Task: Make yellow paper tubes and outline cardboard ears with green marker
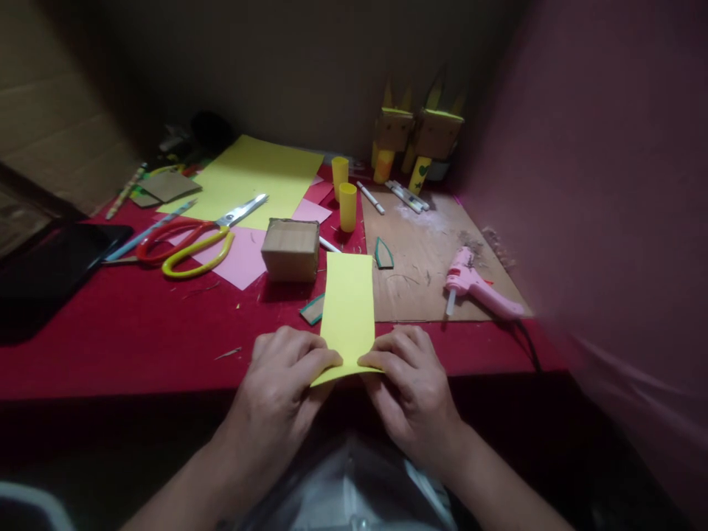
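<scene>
A narrow strip of yellow paper (pixel 348 302) lies lengthwise over the table's front edge, its near end curving slightly upward. My left hand (pixel 285 376) pinches the strip's near left side between thumb and fingers. Opposite it, my right hand (pixel 414 383) grips the near right side the same way. Just beyond my left hand stands a small cardboard box (pixel 290 251). Partly under the strip is a small green-edged cardboard piece (pixel 313 310), and another pointed green-edged piece (pixel 383 254) lies to the right of the strip.
Scissors (pixel 221 236) with red and yellow handles lie left, near a yellow sheet (pixel 259 173) and pink paper (pixel 243 258). Two yellow paper tubes (pixel 347 208) stand behind. On the cardboard mat (pixel 409 295) rest markers (pixel 406 195) and a pink glue gun (pixel 479 284). Cardboard figures (pixel 439 133) stand at the back.
</scene>
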The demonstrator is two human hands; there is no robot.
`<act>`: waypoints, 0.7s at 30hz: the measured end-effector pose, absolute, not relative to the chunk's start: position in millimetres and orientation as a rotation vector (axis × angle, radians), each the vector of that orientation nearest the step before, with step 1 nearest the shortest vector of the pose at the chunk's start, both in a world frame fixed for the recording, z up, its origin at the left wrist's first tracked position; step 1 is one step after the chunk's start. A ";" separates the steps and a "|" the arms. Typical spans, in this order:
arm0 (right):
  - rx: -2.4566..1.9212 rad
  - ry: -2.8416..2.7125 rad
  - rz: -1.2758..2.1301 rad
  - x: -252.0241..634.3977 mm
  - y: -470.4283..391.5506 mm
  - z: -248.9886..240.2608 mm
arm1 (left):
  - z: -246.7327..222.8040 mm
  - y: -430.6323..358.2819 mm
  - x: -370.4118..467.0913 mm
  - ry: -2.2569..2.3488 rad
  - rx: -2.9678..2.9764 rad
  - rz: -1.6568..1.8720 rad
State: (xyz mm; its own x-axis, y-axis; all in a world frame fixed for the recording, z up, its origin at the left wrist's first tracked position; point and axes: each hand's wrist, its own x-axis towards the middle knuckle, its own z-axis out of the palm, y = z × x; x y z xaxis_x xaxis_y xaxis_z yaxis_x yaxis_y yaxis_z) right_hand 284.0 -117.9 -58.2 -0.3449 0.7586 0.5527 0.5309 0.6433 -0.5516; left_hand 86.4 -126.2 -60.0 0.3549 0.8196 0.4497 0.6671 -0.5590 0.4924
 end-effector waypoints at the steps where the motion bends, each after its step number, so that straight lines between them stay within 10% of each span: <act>1: -1.020 -2.029 0.361 283.2 -118.3 -57.3 | -58.6 -124.1 85.6 1.347 2.384 0.976; 21: -1.446 -1.953 0.209 268.9 -109.2 -58.7 | -50.5 -106.9 92.4 1.744 2.409 0.766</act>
